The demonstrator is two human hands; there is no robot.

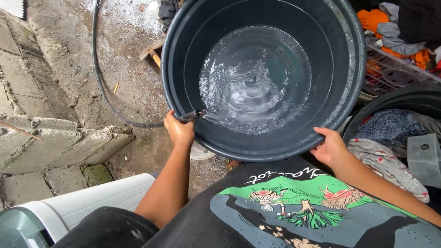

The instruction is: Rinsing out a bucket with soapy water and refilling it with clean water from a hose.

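the left hand (179, 131) is closed around the end of a thin black hose (98, 78), pressing it against the near left rim of a large dark tub (353, 69). the nozzle end pokes just over the rim and a stream of water (255, 82) runs from it into the tub. the right hand (330, 147) grips the near right rim, fingers curled over the edge and thumb on the outside. the tub is tipped toward the person, its mouth facing the camera, and the water pools and ripples in its bottom, well short of the rim.

from the left hand the hose curves away across the wet concrete floor (133, 69) and climbs out of view at the top. a bit of something white (202, 151) shows under the tub's near edge, just beside the left wrist; what it is cannot be told. rough concrete blocks (50, 138) lie to the left, and a white and grey plastic object (69, 209) sits at the lower left corner.

to the right, touching or nearly touching the tub, stands a second dark tub (413, 96) holding crumpled clothes (390, 138), with a grey plastic piece (425, 158) at its near side. behind it a plastic basket (390, 69) carries orange and grey laundry (390, 27). the person's dark printed shirt (298, 206) fills the bottom of the view, close under the tub.
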